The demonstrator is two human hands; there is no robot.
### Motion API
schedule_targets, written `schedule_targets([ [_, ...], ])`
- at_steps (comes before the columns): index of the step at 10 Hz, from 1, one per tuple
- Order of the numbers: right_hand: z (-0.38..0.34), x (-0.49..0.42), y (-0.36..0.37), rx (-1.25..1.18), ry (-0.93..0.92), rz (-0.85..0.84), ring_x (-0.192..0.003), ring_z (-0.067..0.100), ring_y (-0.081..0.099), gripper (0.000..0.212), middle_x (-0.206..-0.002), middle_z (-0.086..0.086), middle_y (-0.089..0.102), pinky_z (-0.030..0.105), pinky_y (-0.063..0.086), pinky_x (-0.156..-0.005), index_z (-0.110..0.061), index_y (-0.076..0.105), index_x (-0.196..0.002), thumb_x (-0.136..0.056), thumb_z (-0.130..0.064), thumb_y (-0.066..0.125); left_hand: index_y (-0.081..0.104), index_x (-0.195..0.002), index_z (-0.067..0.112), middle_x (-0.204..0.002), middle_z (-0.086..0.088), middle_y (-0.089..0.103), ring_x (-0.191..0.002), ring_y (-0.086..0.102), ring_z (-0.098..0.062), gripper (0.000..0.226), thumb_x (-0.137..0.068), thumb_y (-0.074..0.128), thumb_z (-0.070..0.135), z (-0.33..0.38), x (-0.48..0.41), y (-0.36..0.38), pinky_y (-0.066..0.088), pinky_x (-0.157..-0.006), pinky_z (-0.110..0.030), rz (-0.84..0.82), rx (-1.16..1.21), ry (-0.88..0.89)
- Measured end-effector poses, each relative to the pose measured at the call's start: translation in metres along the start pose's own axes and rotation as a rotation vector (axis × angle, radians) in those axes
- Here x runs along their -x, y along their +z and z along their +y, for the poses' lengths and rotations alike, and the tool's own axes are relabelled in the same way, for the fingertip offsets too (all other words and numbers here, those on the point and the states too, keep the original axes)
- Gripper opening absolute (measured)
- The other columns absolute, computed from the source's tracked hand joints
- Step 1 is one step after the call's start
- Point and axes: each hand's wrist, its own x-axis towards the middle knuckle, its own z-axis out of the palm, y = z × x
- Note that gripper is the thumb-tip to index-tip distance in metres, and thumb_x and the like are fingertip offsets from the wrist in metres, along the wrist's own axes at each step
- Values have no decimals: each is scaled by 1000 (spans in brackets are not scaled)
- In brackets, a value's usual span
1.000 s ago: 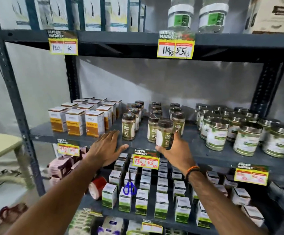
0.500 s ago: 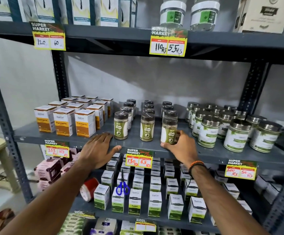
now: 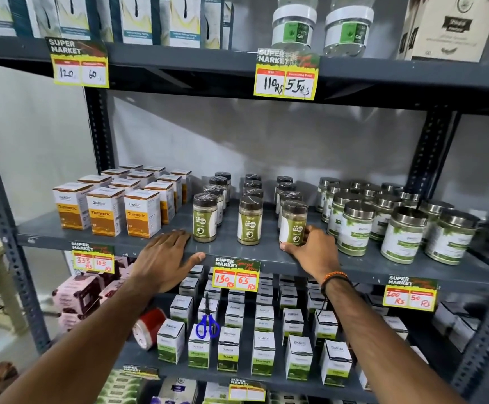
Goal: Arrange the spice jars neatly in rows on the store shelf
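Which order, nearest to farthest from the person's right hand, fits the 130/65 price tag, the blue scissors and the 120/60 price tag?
From the right hand:
1. 130/65 price tag, just left on the same shelf edge.
2. Blue scissors, lower left, one shelf down.
3. 120/60 price tag, upper left, top shelf edge.

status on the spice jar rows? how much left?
Mostly done: the dark-lidded spice jars stand in three front-to-back rows, with front jars at left and middle upright near the shelf edge. In hand: the right hand has its grip on the right row's front jar, which stands on the shelf. The left hand rests flat on the shelf. Left: release, maybe square that jar.
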Motion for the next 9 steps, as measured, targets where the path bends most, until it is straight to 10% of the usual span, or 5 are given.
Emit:
schedule_targets([
  [9, 4, -6, 10, -15, 61, 35, -87, 15, 74, 69, -99, -3, 79, 37, 62, -79, -20, 72, -107, -59, -66, 90, 37, -156, 11, -161, -14, 44, -147, 41, -28, 97, -94, 12, 82, 1, 2, 1, 27, -123, -45, 20, 33, -5],
])
